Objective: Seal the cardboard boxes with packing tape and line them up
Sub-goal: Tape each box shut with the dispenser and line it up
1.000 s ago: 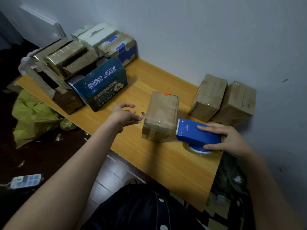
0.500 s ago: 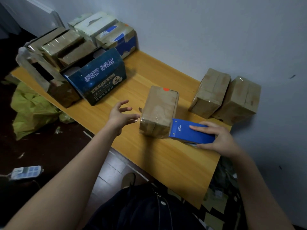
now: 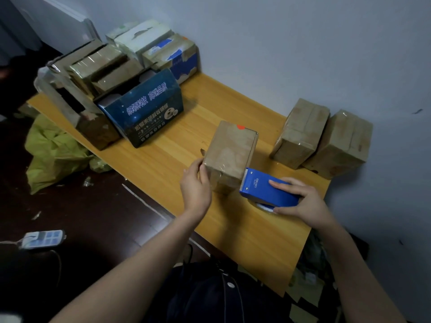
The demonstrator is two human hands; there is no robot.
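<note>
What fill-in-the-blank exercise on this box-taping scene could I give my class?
1. The right hand grips a tape dispenser coloured ____.
2. The left hand holds a cardboard box standing on a table made of ____.
3. Beyond the dispenser, near the wall, ____ taped boxes stand side by side.
Missing words: blue; wood; two.

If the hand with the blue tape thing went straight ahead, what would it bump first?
Most likely the middle cardboard box: the right hand aims the blue tape dispenser at its near side, the toothed edge seemingly touching it.
</note>
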